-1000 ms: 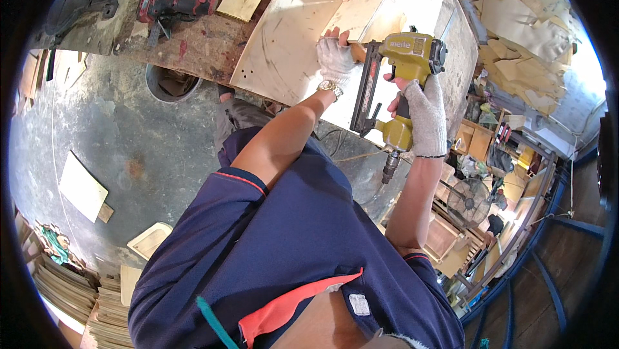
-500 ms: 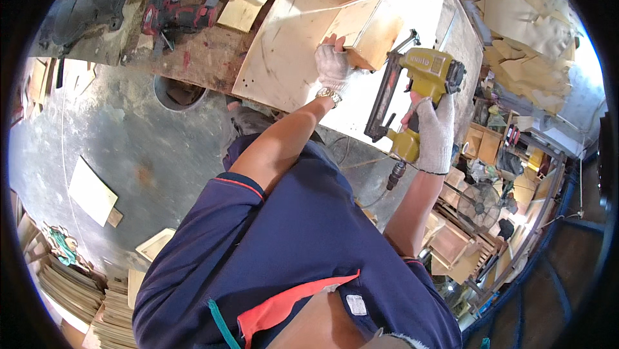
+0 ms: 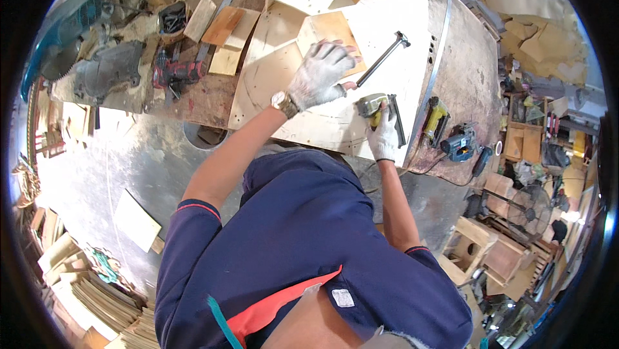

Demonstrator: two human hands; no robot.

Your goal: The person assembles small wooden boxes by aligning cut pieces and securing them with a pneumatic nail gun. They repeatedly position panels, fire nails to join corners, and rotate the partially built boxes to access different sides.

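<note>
1. Bench [image 3: 464, 84]: a large pale sheet [image 3: 387, 46] covers it, with loose plywood offcuts on top and a hammer [image 3: 383, 59] lying untouched beside the work.
2. Small board [image 3: 332, 36]: flat on the sheet; I judge it positioned but not visibly fastened, so nailing seems left to do.
3. Left hand [image 3: 319, 75]: gloved, arm stretched forward, fingers spread and pressing the board's near edge.
4. Right hand [image 3: 385, 136]: gloved, closed around the yellow nailer [image 3: 374, 105], which rests low on the sheet, just right of the board.
</note>
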